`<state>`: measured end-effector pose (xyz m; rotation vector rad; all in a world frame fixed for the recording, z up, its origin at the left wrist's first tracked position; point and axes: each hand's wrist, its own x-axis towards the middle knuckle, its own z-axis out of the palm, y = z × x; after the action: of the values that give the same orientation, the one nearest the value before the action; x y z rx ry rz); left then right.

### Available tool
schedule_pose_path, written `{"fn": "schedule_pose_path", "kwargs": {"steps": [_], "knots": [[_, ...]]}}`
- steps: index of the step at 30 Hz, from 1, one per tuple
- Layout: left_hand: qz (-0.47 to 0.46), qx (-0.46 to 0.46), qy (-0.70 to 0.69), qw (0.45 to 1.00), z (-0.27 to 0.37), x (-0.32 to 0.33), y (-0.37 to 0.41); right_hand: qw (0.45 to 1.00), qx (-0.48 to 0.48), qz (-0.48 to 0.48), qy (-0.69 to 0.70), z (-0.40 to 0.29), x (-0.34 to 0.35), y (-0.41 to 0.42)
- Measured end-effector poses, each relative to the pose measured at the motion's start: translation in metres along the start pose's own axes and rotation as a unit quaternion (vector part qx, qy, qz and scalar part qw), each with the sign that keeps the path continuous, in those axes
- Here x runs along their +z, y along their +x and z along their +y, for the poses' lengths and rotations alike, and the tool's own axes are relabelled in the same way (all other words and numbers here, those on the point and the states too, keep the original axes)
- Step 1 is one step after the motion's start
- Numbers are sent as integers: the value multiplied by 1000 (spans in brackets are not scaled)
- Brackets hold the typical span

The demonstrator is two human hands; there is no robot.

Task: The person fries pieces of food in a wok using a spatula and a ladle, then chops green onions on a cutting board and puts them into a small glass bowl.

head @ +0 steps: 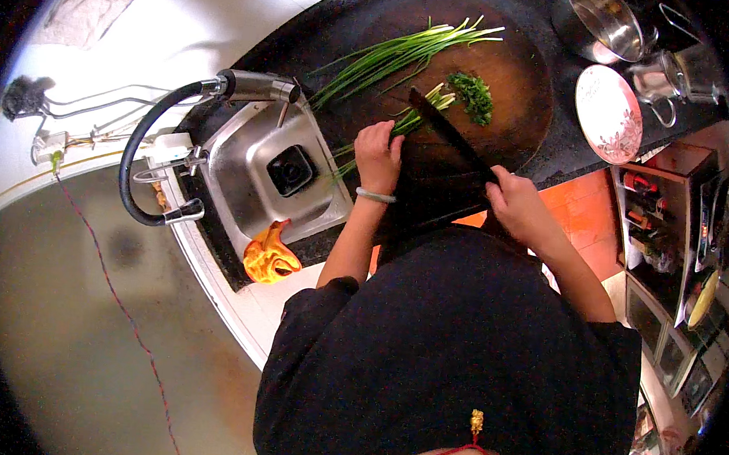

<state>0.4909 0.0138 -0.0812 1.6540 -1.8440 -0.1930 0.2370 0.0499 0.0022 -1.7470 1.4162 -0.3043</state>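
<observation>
My left hand (378, 151) grips a small bunch of green onions (417, 116), its pale ends pointing up and to the right on a round wooden cutting board (506, 124). In my right hand (516, 195) is the handle of a dark-bladed kitchen knife (453, 133). Its blade slants up to the left and crosses beside the pale ends of the bunch. A heap of chopped greens (472, 97) lies just past the knife. Farther up the board, a larger loose bunch of green onions (404, 53) is spread out. The blade hides part of the held bunch.
Left of the board is a stainless steel sink (231, 177) with a pull-out faucet (257, 87). An orange cloth (270, 256) hangs at its near edge. To the right stand a flower-patterned plate (608, 113), a steel pot (607, 24) and a metal mug (656, 79). A shelf unit (671, 157) stands below.
</observation>
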Motion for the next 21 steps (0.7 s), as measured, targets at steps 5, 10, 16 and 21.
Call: {"fn": "schedule_pose_path", "kwargs": {"steps": [5, 10, 16, 21], "knots": [[27, 17, -22, 999, -8, 6, -2, 999, 17, -30, -22, -7, 22, 11], [26, 47, -33, 998, -11, 4, -1, 995, 50, -58, -58, -14, 30, 16], [-24, 62, 20, 998, -7, -3, 3, 991, 63, -70, -100, -23, 36, 26], [-120, 23, 67, 990, -9, -4, 3, 994, 40, -55, -86, -13, 35, 27]]}}
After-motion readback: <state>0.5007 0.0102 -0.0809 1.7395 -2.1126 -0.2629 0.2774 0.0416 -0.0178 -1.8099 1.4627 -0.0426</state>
